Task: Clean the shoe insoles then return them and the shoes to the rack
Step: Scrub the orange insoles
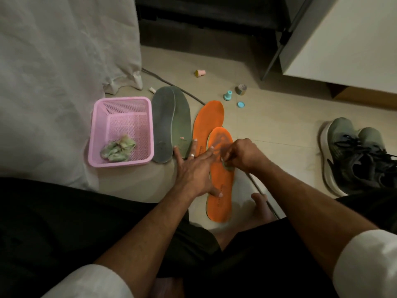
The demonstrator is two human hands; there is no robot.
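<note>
From the head camera, looking down at the floor (247, 67), the person sits with legs apart and works between their knees. The near orange insole (221, 183) lies flat on the tiles at the centre, heel toward the body, its toe overlapping the second orange insole (207, 117), which runs off toward 12 o'clock. The left hand (194, 168) is spread wide, fingers straight, palm pressed on the inner edge of the near insole; I judge it is there to pin the thin foam so it will not slide or curl under rubbing. The right hand (241, 155) has its fingers curled, pinching a small pale wipe (226, 165) against the insole's middle, just below a greyish smudge near the toe, which looks like the dirt being worked on.

At about 10 o'clock from the hands lie two grey-green insoles (170, 123), one overlapping the other, set side by side, apart from the orange pair; whether they are cleaned I cannot tell. Beside them, further toward 9 o'clock, stands a pink basket (122, 104) with crumpled greenish wipes (118, 149) in it, kept within the left arm's reach, seemingly as a bin.

At 3 o'clock, well apart, a pair of grey-green shoes (354, 155) waits, laces loose. Toward 12 o'clock small caps and a little bottle (241, 89) are scattered on the tiles. A white cloth (64, 72) hangs at the left, and a cable (189, 95) runs behind the insoles. No rack shows plainly here.
</note>
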